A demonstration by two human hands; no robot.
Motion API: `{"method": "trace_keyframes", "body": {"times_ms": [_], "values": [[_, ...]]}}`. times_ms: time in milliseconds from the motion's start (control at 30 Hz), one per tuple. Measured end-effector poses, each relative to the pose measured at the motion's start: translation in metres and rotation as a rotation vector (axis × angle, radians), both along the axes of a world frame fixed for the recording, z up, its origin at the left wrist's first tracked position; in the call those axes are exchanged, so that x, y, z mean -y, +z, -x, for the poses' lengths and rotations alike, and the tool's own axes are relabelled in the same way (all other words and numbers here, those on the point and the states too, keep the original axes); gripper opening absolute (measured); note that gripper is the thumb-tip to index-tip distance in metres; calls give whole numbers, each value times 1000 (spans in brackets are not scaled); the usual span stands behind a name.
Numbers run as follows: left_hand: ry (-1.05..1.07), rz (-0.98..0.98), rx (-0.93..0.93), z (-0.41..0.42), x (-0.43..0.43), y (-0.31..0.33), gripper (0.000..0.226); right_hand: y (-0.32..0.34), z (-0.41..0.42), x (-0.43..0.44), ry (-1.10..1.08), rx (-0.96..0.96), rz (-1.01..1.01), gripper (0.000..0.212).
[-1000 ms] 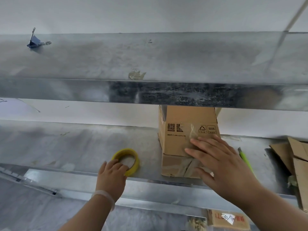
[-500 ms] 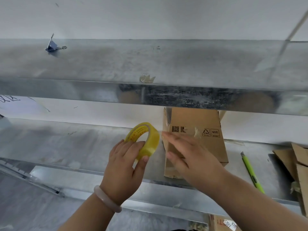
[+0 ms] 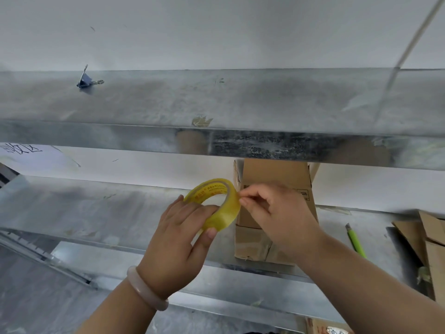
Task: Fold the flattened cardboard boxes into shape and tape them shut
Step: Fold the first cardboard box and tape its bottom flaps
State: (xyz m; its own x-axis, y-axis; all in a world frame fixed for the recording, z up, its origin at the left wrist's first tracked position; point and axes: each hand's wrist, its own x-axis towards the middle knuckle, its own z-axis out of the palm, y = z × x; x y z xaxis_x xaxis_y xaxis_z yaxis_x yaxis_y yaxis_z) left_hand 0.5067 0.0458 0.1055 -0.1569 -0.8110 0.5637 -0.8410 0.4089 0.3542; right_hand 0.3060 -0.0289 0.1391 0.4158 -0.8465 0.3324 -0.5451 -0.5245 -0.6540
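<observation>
A folded brown cardboard box stands upright on the metal shelf, its lower flaps closed with clear tape and its top flaps hidden behind the upper shelf's edge. My left hand grips a yellow roll of tape in front of the box's left side, thumb on its outer face. My right hand is at the roll's right rim, its thumb and forefinger pinching the tape there. It covers the middle of the box.
An upper metal shelf overhangs the box, with a blue binder clip on it. A green utility knife lies right of the box. Flattened cardboard pieces are stacked at the far right.
My left hand lifted the tape roll off the shelf and carried it up to the box. My right hand left the box's front and moved to the roll's rim, fingers now pinching.
</observation>
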Motion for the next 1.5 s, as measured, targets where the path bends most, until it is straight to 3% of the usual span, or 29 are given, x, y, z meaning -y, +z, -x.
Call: {"method": "trace_keyframes", "body": {"times_ms": [100, 233, 433, 600, 733, 800, 900, 1033, 1267, 1333, 1433, 1500], "values": [[-34, -25, 20, 3, 1, 9, 30, 1, 8, 1, 27, -79, 15, 10], [-33, -5, 122, 9, 3, 23, 36, 4, 18, -5, -3, -26, -117, 15], [184, -30, 281, 1, 7, 42, 52, 27, 35, -21, 0, 87, -335, 17], [160, -93, 130, 1, 12, 41, 65, 35, 49, -26, -11, 228, -467, 16], [-68, -235, -168, -3, 7, 39, 45, 29, 61, -24, -75, 530, -663, 20], [-92, -244, -175, -3, 4, 37, 38, 26, 63, -26, -84, 593, -711, 21], [-62, -246, -201, 3, 6, 35, 47, 20, 66, -29, -137, 627, -696, 21], [91, -83, 117, 1, 11, 35, 60, 16, 76, -33, -194, 674, -641, 19], [-63, -173, -153, -17, 8, 27, 46, 10, 106, -23, -293, 888, -696, 24], [-46, -151, -102, -17, 10, 24, 47, 2, 110, -25, -313, 911, -717, 24], [58, 11, 184, -16, 17, 20, 52, -11, 116, -29, -372, 961, -737, 25], [89, 35, 268, -16, 22, 17, 59, -17, 120, -30, -400, 925, -742, 24]]}}
